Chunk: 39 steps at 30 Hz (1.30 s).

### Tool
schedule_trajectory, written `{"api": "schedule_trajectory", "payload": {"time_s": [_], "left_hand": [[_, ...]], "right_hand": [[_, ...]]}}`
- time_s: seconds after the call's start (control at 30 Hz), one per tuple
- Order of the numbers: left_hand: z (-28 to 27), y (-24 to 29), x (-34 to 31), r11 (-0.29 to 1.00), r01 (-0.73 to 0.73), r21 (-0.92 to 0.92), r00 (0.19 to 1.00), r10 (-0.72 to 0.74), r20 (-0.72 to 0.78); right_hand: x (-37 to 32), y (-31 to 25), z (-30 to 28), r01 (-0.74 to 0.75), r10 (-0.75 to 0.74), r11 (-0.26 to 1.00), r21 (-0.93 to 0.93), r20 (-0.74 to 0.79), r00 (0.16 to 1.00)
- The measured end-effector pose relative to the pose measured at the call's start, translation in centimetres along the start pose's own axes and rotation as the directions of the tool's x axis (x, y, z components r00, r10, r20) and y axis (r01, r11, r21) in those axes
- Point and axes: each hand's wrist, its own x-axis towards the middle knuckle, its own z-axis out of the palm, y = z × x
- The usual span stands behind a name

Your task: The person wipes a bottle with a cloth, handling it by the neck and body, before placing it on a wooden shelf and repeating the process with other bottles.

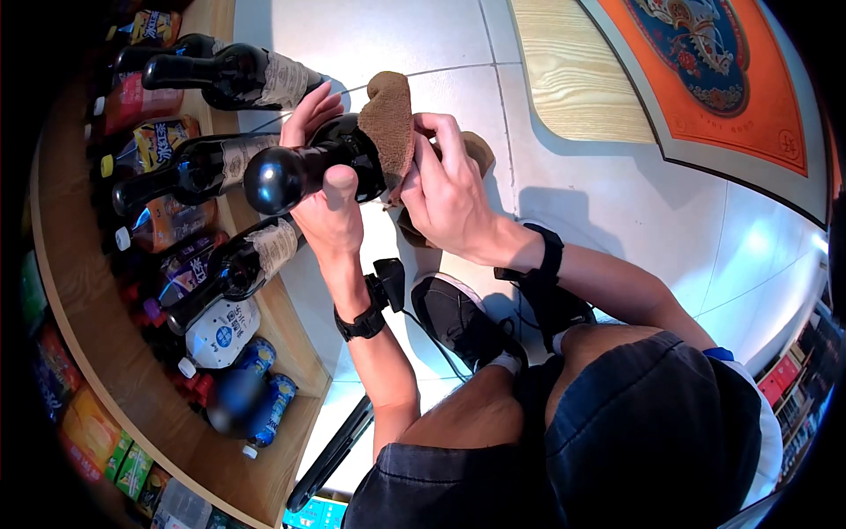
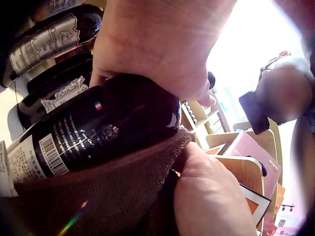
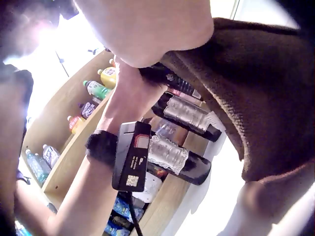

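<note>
My left hand (image 1: 330, 212) grips a dark wine bottle (image 1: 304, 172) round its shoulder, its rounded black top toward the head camera. A back label with a barcode and small print shows on this wine bottle (image 2: 93, 132) in the left wrist view. A brown cloth (image 1: 388, 119) lies against the side of the bottle, and my right hand (image 1: 454, 198) pinches it. From the right wrist, the brown cloth (image 3: 261, 98) hangs down in a wide fold, close by the bottle. Part of the bottle's lower body is hidden behind the cloth.
Several similar wine bottles (image 1: 260, 79) stand in a row along a wooden shelf (image 1: 291, 379) filled with drink bottles (image 1: 220, 335). A light wooden tabletop (image 1: 582, 79) and an orange framed panel (image 1: 775, 132) are at the upper right. Black shoes (image 1: 454, 317) are below my hands.
</note>
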Motion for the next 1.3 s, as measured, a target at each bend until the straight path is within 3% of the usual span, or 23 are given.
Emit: {"api": "schedule_trajectory", "payload": {"time_s": [0.13,0.27,0.53,0.73,0.93,1.3], "left_hand": [[-0.1,-0.2,0.0,1.000,-0.018,-0.007,1.000,0.018,0.005],[-0.1,-0.4,0.1,0.999,-0.043,0.012,0.999,0.043,0.009],[-0.4,-0.5,0.2,0.996,-0.061,0.062,0.998,0.060,0.030],[-0.2,-0.1,0.2,0.994,-0.057,0.093,0.998,0.056,0.013],[-0.3,-0.3,0.2,0.992,-0.066,0.106,0.998,0.065,0.015],[-0.5,-0.2,0.3,0.986,-0.102,0.132,0.995,0.101,0.018]], "right_hand": [[0.1,-0.5,-0.1,-0.086,0.084,0.995,0.048,0.042,0.996],[0.3,-0.7,-0.2,-0.063,0.063,0.998,0.016,0.030,0.998],[0.5,-1.1,-0.6,-0.017,0.041,0.989,-0.149,0.161,0.986],[0.4,-0.7,-0.3,-0.018,0.044,0.982,-0.189,0.135,0.990],[-0.1,-0.2,0.1,-0.139,0.166,0.978,-0.157,0.173,0.971],[-0.6,0.9,-0.3,-0.112,0.152,0.981,-0.160,0.261,0.953]]}}
